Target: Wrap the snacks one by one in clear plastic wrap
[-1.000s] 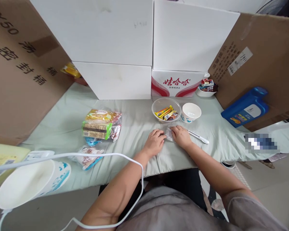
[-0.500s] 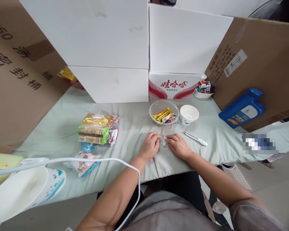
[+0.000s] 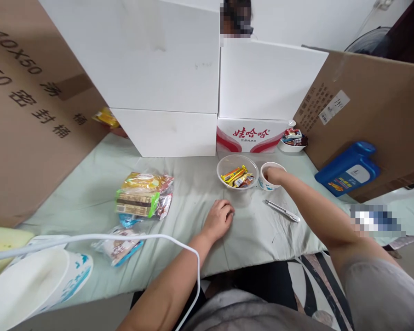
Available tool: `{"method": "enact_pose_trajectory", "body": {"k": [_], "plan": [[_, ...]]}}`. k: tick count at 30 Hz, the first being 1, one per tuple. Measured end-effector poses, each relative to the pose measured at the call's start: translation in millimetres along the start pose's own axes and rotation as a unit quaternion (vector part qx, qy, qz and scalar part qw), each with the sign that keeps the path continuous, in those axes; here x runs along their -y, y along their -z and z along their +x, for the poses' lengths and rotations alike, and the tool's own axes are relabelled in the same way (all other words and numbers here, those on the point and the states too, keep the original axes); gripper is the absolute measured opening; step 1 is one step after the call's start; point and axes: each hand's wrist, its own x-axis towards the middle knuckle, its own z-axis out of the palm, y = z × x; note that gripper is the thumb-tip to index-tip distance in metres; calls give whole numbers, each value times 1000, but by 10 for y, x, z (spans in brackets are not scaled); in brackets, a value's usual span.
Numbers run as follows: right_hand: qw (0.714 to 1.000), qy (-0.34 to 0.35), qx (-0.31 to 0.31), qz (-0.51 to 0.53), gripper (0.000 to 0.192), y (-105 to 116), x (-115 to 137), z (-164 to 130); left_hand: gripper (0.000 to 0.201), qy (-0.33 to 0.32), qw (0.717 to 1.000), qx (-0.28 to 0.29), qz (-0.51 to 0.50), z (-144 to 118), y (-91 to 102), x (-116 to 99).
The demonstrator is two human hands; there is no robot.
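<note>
My left hand point(image 3: 220, 218) rests on the pale green cloth, its fingers loosely bent with gaps between them and nothing visibly in them. My right hand point(image 3: 274, 176) reaches down into a white paper bowl point(image 3: 269, 187) with blue print. Its fingers are hidden behind the rim, so what they hold, if anything, does not show. Left of that bowl stands a clear plastic bowl point(image 3: 224, 181) with several small yellow and brown wrapped snacks point(image 3: 239, 177). Below my right forearm lies a white utility knife point(image 3: 282, 210), apart from both hands.
Packaged snacks point(image 3: 141, 195) lie on the left. A large paper tub point(image 3: 72, 276) and a white cable point(image 3: 141, 237) are close to me. White boxes point(image 3: 165, 133) wall off the back. On the right, a blue bottle point(image 3: 348, 170) leans against brown cardboard point(image 3: 372, 105).
My right hand has moved from the cloth up and right into the paper bowl. The small clear piece beside it no longer shows on the cloth. My left hand stays nearly in place.
</note>
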Motion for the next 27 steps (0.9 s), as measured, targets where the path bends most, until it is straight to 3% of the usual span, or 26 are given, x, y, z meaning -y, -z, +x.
{"method": "enact_pose_trajectory", "body": {"k": [5, 10, 13, 15, 16, 18, 21, 24, 27], "plan": [[998, 15, 67, 16, 9, -121, 91, 260, 13, 0, 1000, -3, -11, 12, 0, 14], [999, 28, 12, 34, 15, 44, 36, 6, 12, -12, 1000, -16, -14, 22, -32, 40], [991, 16, -113, 63, 29, 63, -42, -393, 17, -12, 998, -52, -31, -8, -40, 18], [954, 4, -271, 130, 32, -92, -114, -708, 23, -12, 995, -99, -30, -42, 11, -36], [942, 10, -297, 157, 32, -229, -155, -859, 24, -16, 992, -126, -20, -59, 67, -72], [938, 42, -292, 183, 32, -594, -237, -1116, 22, -20, 984, -175, 20, -85, 256, -137], [920, 101, -342, 164, 33, -1205, -333, -1345, 22, 28, 967, -224, 122, -70, 729, -132], [907, 104, -393, 109, 32, -1632, -368, -1423, 34, 178, 921, -264, 224, 22, 1321, 75], [900, 95, -415, 89, 29, -1784, -365, -1423, 69, 378, 847, -246, 281, 134, 1834, 382]]}}
